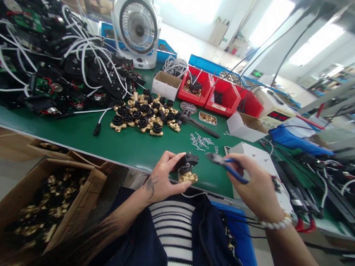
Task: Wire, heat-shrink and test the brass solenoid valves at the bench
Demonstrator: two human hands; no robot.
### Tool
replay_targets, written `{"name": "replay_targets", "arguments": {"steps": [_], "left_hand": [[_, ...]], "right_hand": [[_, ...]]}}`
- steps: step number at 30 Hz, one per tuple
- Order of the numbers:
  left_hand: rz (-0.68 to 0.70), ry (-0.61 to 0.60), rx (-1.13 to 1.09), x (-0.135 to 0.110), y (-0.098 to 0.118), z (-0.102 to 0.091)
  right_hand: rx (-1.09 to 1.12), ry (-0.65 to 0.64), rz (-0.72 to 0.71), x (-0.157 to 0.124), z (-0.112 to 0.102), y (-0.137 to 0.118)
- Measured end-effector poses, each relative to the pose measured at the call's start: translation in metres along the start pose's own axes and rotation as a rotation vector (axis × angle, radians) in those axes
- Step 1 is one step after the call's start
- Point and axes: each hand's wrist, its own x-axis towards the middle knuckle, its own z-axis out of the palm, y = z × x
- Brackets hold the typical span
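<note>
My left hand (163, 178) is closed on a brass valve with a black top (187, 169), held just above the near edge of the green bench (122, 144). My right hand (255, 188) grips blue-handled pliers (225, 164), whose jaws point left toward the valve and stop a little short of it. A small heap of metal spring clips (201, 142) lies on the bench just beyond both hands. Farther back sits a pile of similar brass and black valves (144, 116).
A tangle of black assemblies with white wires (55, 63) fills the back left. A white fan (137, 29), red bins (211, 91), small white boxes (244, 126) and a black-handled tool (199, 126) stand behind. A cardboard box of valves (43, 207) sits lower left. A white device (260, 165) is at right.
</note>
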Motion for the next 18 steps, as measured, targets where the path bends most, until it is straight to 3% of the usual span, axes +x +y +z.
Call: {"name": "replay_targets", "arguments": {"steps": [2,3,4,7,8,9,13,14,15,17,18], "left_hand": [[0.001,-0.003,0.005,-0.0001,0.0004,0.0007],[-0.001,-0.003,0.007,-0.0001,0.0006,0.001],[-0.004,-0.004,0.008,0.0,0.0008,0.0012],[-0.008,-0.004,0.009,0.0008,0.0009,0.0013],[-0.009,-0.005,0.008,0.0011,0.0007,0.0013],[-0.007,-0.005,0.006,0.0014,0.0005,0.0012],[0.008,0.002,0.011,0.0018,-0.0001,0.001],[0.008,0.002,0.016,0.0016,0.0001,0.0008],[0.004,0.0,0.019,0.0013,0.0003,0.0007],[-0.011,-0.008,0.013,0.0005,0.0009,0.0004],[-0.018,-0.012,0.01,0.0002,0.0012,0.0003]], "right_hand": [[0.08,0.363,0.068,0.0001,0.0001,-0.0008],[0.089,0.413,0.079,-0.0005,0.0015,-0.0011],[0.071,0.353,0.068,-0.0013,0.0032,-0.0011],[-0.048,-0.147,-0.04,-0.0034,0.005,-0.0001],[-0.068,-0.228,-0.06,-0.0038,0.0039,0.0005],[-0.067,-0.198,-0.054,-0.004,0.0022,0.0011],[0.012,0.314,0.095,-0.0049,-0.0004,0.0028],[0.006,0.302,0.1,-0.0051,0.0007,0.0029],[-0.021,0.185,0.081,-0.0049,0.0018,0.0027],[-0.116,-0.196,0.003,-0.0037,0.0028,0.0019],[-0.152,-0.323,-0.03,-0.0027,0.0021,0.0014]]}}
